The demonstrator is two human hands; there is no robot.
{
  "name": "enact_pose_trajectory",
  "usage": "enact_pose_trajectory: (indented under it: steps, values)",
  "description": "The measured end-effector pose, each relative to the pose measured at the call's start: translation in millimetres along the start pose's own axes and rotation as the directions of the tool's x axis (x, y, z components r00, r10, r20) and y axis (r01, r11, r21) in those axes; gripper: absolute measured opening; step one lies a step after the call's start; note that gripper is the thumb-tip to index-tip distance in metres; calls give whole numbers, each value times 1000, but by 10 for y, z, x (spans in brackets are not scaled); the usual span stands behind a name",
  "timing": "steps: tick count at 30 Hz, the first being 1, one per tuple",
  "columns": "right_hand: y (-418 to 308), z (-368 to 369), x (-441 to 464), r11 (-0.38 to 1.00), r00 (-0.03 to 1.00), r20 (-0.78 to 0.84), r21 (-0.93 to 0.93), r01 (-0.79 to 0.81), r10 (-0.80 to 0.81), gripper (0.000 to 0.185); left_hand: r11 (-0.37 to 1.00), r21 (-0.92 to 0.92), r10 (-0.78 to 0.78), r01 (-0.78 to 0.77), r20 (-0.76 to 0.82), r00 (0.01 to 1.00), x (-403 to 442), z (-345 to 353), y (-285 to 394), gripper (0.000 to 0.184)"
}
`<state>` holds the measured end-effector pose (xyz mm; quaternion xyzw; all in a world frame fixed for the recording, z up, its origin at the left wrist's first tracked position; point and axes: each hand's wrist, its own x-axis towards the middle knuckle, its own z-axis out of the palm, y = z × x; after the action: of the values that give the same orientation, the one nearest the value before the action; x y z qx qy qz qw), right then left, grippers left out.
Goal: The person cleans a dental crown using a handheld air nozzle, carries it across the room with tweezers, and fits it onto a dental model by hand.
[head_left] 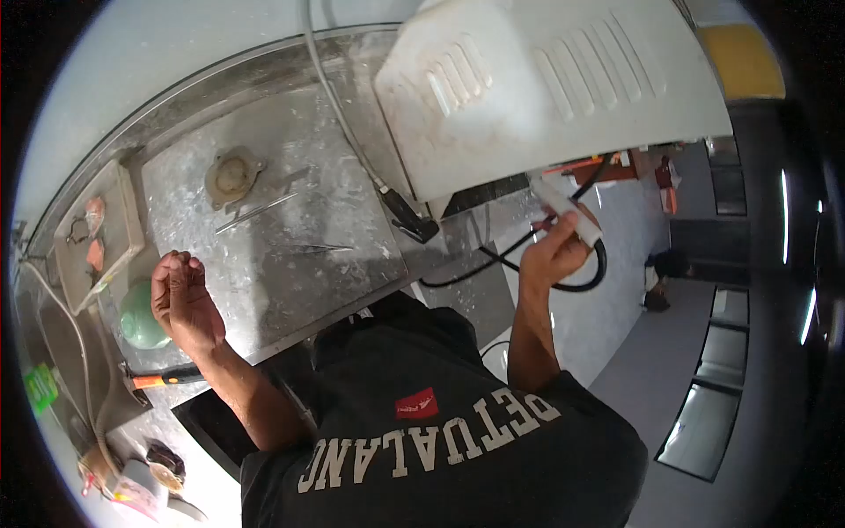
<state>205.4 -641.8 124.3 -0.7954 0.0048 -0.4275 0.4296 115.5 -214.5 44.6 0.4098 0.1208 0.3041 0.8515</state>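
We look down on a worn grey counter, with the wearer's body at its near side. At far left, just beyond the counter's left edge, a shallow tray holds orange pieces, its walls probably serving to keep small bits together. Near it, off the counter's near left corner, we find a green round object and an orange-and-black hammer, perhaps parked there for easy reach.

The left hand is raised over the counter's left edge. Its fingers are curled, tips drawn together; we cannot tell whether they pinch anything small.

On the counter's far left part lies a round metal piece; nearer its middle are thin rods and a slim pointed tool, laid flat, likely so they stay put. At the counter's right edge rests a hose's black end, beside a white vented panel.

Beyond that edge, the right hand holds a blurred white tube in the air, fingers wrapped around its nearer end, presumably for a firm grip. A black hose loops close by; we cannot tell whether they join.
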Motion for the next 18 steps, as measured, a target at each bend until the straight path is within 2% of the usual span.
enact_pose_trajectory:
  steps: [3, 5, 6, 7, 8, 9, 10, 11, 12, 14, 15, 16, 17, 18]
  values:
    - [115, 207, 27, 997, 999, -38, -82, 14, -18, 30, 995, 84, -51, 60, -110, 993, -8, 61, -22, 17]
    - [88, 393, 51, 979, 994, -48, -177, -106, 99, 29, 991, 118, -59, 70, -95, 994, 0, 7, -81, 18]
    - [348, 378, 71, 901, 999, 34, -433, 27, -13, 29, 988, 142, -51, 65, -100, 994, 8, -55, -101, 19]
    - [712, 332, 88, 758, 983, 154, -628, 176, -100, 31, 982, 186, -30, 45, -84, 996, 14, -121, -94, 19]
    - [956, 337, 127, 740, 986, 153, -670, 55, 65, 32, 983, 177, -31, 48, -93, 995, 23, -194, -68, 19]
    - [1218, 347, 232, 784, 982, 182, -616, 78, 46, 31, 982, 184, -18, 46, -150, 989, 31, -243, -45, 17]
    - [1443, 335, 399, 844, 967, 245, -501, 190, -72, 31, 987, 153, -26, 41, -99, 995, 30, -304, 20, 15]
    - [1608, 361, 534, 840, 923, 332, -429, 332, -195, 33, 990, 141, -3, 30, -185, 983, 7, -301, 58, 12]
    - [1717, 377, 646, 770, 847, 435, -411, 488, -305, 35, 990, 138, -2, 28, -187, 982, 12, -376, 121, 10]
    - [1713, 422, 649, 419, 642, 681, -498, 759, -353, 35, 979, 203, 38, 10, -228, 973, -4, -508, 253, 12]
    - [1434, 495, 650, 264, 644, 730, -590, 763, -230, 35, 975, 222, 62, -7, -242, 968, -5, -581, 296, 14]
    - [1375, 484, 567, 527, 756, 625, -584, 617, -194, 38, 968, 250, 85, -12, -283, 955, 2, -640, 345, 16]
    - [1318, 473, 485, 750, 850, 504, -501, 432, -152, 41, 961, 278, 107, -14, -321, 941, 4, -690, 407, 17]
    - [1233, 404, 393, 792, 887, 461, -534, 296, -22, 51, 952, 304, 130, -16, -358, 925, 2, -743, 474, 18]
